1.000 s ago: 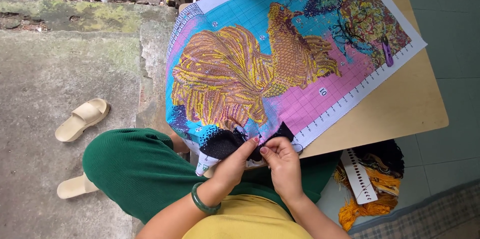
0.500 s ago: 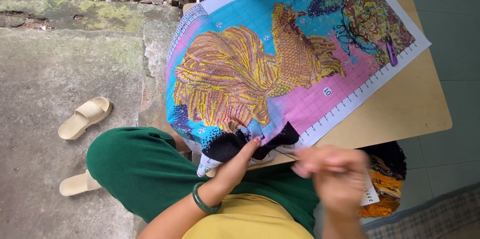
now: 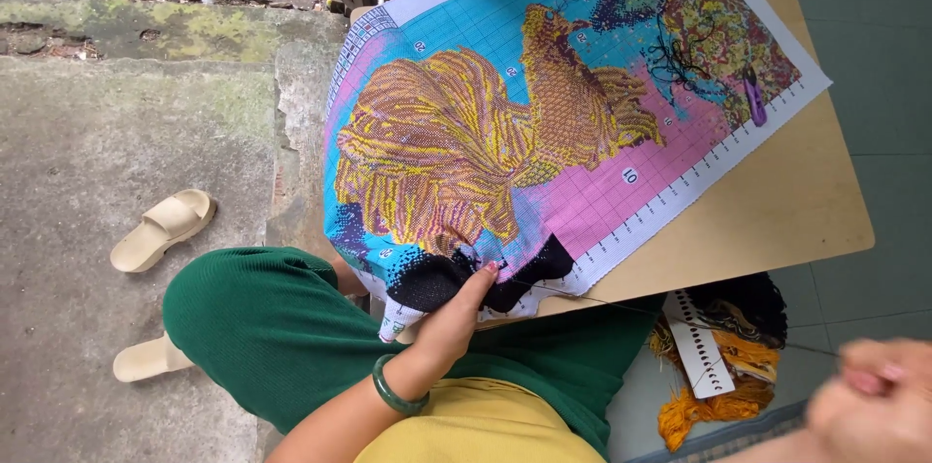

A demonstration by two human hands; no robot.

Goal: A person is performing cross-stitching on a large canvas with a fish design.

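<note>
A large cross-stitch canvas (image 3: pixel 544 123) with a gold fish on blue and pink lies over a wooden table (image 3: pixel 777 211). My left hand (image 3: pixel 456 313), with a green bangle on the wrist, presses the canvas edge at its black stitched patch (image 3: pixel 437 279). My right hand (image 3: pixel 864 405) is blurred at the lower right corner, fingers pinched on a thin dark thread (image 3: pixel 660 313) that runs taut back to the black patch. A needle is too small to make out.
A white thread organiser card (image 3: pixel 701 345) with orange and black floss bundles (image 3: pixel 723 395) lies on the floor by the table. Two beige sandals (image 3: pixel 163 228) sit on the concrete at left. A purple clip (image 3: pixel 753 97) rests on the canvas's far end.
My right hand has swung away from the black patch toward the lower right, drawing the thread out long. My left hand has stayed on the canvas edge.
</note>
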